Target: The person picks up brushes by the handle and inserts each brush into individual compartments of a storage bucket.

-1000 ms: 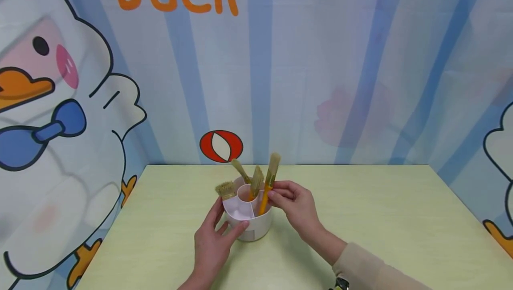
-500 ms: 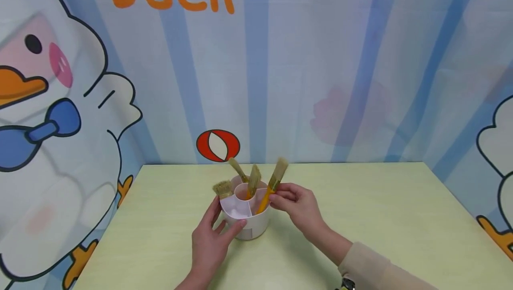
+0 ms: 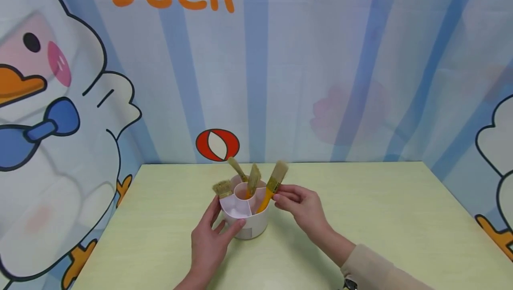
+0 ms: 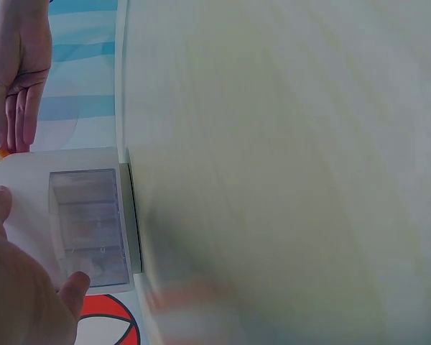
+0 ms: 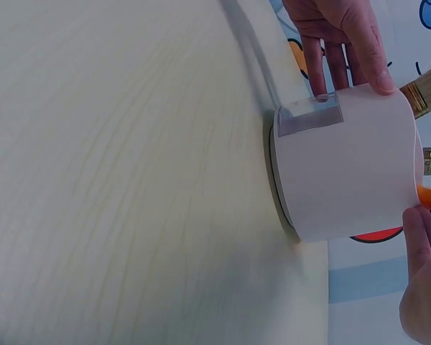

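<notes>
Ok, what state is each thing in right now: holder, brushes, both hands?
Holder: upright on the table, near compartment empty.
Right brush: handle down in the holder, leaning right, pinched.
Middle brush: standing in the centre cup.
Back brush: in the holder, leaning left.
Left brush: bristles just above the rim.
Left hand: holds the holder's side.
Right hand: pinches the right brush.

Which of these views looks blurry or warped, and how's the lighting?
Head view: sharp, evenly lit, soft shadow under the white brush holder, walls bowed by a wide lens. Left wrist view: table smeared, blurred toward the bottom. Right wrist view: tabletop grain soft, holder sharp, left hand gripping it.
</notes>
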`<act>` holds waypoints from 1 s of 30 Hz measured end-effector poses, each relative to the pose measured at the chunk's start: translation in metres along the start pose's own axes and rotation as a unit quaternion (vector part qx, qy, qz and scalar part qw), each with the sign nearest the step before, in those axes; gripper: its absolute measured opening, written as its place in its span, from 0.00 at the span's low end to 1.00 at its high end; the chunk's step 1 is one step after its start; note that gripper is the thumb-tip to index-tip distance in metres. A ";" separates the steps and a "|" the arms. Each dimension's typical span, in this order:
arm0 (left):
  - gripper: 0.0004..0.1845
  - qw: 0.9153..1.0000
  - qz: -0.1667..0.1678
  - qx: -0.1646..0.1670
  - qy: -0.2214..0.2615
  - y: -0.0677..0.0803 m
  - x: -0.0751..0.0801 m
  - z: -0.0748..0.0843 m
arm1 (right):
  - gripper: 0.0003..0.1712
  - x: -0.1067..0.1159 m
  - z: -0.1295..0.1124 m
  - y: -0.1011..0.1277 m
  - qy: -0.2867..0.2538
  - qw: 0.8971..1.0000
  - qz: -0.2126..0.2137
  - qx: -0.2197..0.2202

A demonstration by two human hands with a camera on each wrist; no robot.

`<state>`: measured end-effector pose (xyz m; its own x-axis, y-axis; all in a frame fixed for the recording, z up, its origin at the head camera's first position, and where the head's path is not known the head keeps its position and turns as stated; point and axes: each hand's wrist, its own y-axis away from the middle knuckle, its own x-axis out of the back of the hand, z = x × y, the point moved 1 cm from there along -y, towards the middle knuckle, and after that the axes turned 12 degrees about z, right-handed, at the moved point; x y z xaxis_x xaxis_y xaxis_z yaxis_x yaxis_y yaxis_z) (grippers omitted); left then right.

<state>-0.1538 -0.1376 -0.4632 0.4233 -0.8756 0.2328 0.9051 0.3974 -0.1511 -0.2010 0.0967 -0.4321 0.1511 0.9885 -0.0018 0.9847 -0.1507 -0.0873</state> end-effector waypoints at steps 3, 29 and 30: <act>0.53 1.000 0.000 -0.002 0.002 0.001 0.000 0.000 | 0.18 0.001 0.002 0.001 -0.001 1.000 -0.001 -0.008; 0.52 0.999 -0.028 0.004 -0.033 -0.004 0.021 0.001 | 0.29 0.053 -0.021 -0.011 0.079 0.984 -0.159 0.020; 0.52 0.998 -0.038 0.003 -0.044 -0.007 0.025 0.002 | 0.28 0.057 -0.024 -0.013 0.097 0.980 -0.173 0.030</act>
